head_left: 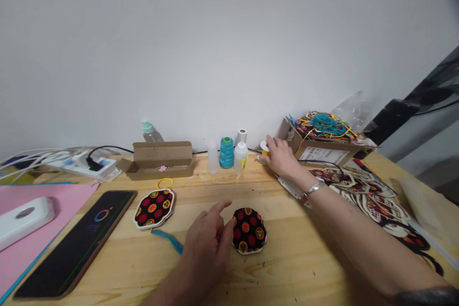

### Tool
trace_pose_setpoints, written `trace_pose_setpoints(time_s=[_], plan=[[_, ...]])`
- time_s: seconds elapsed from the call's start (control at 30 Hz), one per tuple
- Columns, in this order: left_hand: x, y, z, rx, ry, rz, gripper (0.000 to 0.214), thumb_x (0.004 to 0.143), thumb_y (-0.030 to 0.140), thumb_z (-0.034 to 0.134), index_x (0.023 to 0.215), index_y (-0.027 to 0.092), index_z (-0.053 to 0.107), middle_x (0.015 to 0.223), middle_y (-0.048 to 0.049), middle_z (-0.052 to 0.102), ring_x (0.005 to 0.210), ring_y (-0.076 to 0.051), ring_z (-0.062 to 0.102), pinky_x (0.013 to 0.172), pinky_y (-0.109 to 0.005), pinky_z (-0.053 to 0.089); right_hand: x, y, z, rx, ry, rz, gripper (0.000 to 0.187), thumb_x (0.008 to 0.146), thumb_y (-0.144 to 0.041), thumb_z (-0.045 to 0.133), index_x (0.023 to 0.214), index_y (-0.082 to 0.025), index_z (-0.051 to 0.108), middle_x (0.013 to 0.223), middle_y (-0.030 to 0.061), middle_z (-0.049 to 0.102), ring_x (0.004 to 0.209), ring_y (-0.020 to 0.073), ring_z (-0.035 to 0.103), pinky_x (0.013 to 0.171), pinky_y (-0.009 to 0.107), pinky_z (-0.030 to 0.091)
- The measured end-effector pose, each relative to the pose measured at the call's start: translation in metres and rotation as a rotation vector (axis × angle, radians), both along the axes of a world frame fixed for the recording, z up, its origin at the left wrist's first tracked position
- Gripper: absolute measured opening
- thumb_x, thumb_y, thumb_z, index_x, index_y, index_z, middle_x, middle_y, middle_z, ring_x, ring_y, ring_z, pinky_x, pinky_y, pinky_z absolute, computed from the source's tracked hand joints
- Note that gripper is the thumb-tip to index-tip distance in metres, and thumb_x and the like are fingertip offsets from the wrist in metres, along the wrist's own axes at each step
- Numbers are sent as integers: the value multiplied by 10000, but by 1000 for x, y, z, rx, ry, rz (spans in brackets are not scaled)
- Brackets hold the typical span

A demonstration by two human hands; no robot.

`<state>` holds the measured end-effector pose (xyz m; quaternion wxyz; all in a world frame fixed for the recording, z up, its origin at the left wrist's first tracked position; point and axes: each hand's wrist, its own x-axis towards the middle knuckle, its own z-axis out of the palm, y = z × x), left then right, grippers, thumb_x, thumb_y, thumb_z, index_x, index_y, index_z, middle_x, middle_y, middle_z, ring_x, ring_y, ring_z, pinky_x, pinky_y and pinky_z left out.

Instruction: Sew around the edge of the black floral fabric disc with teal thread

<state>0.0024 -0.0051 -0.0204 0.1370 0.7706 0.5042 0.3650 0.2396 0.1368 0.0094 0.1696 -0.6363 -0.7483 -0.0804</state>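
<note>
L hand (208,241), lower ctr of frame: index stretched out, other fingers partly curled, thumb right at the L edge of a dark round floral piece (250,232); can't tell if thumb actually touches or pinches it. That piece lies flat on the wooden table (283,279), just below ctr, red/orange/green flowers on black, pale edge showing along the bottom

R hand (281,157), R of ctr: arm reaches in from lower R corner, fingers bent over a white spool w/ yellow thread (264,149); contact looks likely but can't tell if it's gripped. Silvery bracelet (315,187) on that wrist

L of L hand: scalloped floral stack (154,208) w/ yellow loop (165,183) on top and teal tassel (168,238) below, tassel running toward the hand. Above, nr ctr: teal thread cone (226,154) btwn a translucent bottle (213,158) and a white bottle (239,158), grey-white roll (242,135) behind; loose yellow thread lies in front

R side: cardboard box (324,150) heaped w/ floral pcs & teal/yellow strands; more cut pcs (373,201) spread below it, partly behind the forearm

Farther L: open slim carton (167,168), mint-capped bottle (147,129) behind it, power strip (96,168). Lower L: dark phone (75,248), then white device (27,222) on a pink sheet (77,201). Pale wall (229,48) fills the upper frame
</note>
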Motion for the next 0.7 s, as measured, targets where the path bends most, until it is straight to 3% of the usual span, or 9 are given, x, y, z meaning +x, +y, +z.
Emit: trace_pose_setpoints(time_s=[0.13, 0.3, 0.43, 0.6, 0.7], plan=[[1, 0, -2, 5, -8, -7, 302, 835, 212, 464, 1130, 154, 492, 523, 57, 510, 551, -161, 556, 594, -303, 478, -22, -14, 33, 125, -6, 51, 464, 851, -318, 460, 1267, -120, 404, 1257, 158, 452, 1123, 301, 334, 880, 427, 292], [0, 0, -2, 24, -22, 2, 329, 819, 210, 487, 1148, 195, 502, 513, 64, 513, 524, -158, 543, 571, -298, 466, -69, -10, 69, 211, -61, 345, 362, 822, -334, 546, 1148, -178, 523, 1139, 101, 565, 1069, 274, 346, 818, 375, 280], [0, 0, -1, 26, -18, 5, 320, 821, 204, 480, 1140, 183, 498, 521, 58, 522, 525, -157, 540, 566, -292, 456, -96, 5, 72, 96, -138, 381, 414, 759, -346, 617, 1126, -170, 538, 1011, 117, 616, 1005, 298, 360, 736, 369, 261], [0, -2, -1, -7, 8, 8, 312, 835, 209, 466, 1144, 168, 468, 546, 48, 528, 577, -167, 557, 573, -290, 452, -106, 15, 68, 6, -170, 379, 187, 725, -241, 639, 885, -143, 645, 829, 129, 639, 957, 294, 378, 699, 360, 237], [0, -2, -1, -10, -13, 12, 317, 828, 215, 473, 1143, 173, 481, 538, 50, 514, 574, -168, 553, 580, -295, 453, -106, 14, 71, -10, -160, 390, 159, 731, -211, 626, 872, -144, 652, 834, 122, 639, 959, 281, 379, 697, 356, 236]])
